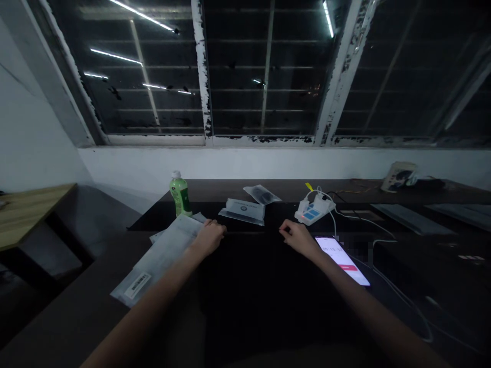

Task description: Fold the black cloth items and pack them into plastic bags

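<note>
My left hand [209, 236] rests on the dark table [253, 286] with its fingers curled, touching the edge of a stack of flat plastic packages [161, 260]. My right hand [297, 237] lies on the table with loosely curled fingers, just left of a lit phone [343, 259]. Nothing shows inside either hand, though the dim light hides the fingertips. Two more clear bags [243, 210] lie beyond the hands.
A green bottle [180, 194] stands at the back left. A white power strip [314, 209] with cables sits behind the phone. A white cup-like object [399, 176] is at the far right. A wooden table [30, 209] stands to the left, and dark windows [264, 71] lie ahead.
</note>
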